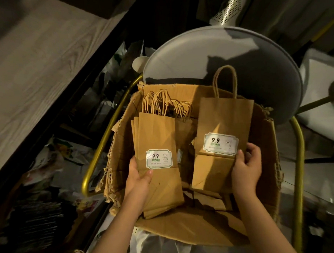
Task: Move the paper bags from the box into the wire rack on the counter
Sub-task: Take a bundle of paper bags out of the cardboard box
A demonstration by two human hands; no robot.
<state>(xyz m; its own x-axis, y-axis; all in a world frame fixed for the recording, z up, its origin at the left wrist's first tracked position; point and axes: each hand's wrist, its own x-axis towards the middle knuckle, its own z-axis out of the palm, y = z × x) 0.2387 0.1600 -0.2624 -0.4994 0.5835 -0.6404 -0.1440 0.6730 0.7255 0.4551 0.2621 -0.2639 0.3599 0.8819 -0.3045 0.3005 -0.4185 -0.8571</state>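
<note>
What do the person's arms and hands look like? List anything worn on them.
The left hand and right hand are bare: no gloves, rings, watch or bracelet show. The left forearm and right forearm are uncovered as far as the picture's lower edge, so no sleeves are in view.

A person's left hand (139,179) and right hand (246,169) are in view, each with its forearm. The left forearm (116,228) and right forearm (260,223) are bare all the way to the bottom edge. The fingers are slim, and the thumbnails are short and plain. Between the forearms shows pale, creased cloth (157,247); whether it is the person's clothing cannot be told.
</note>
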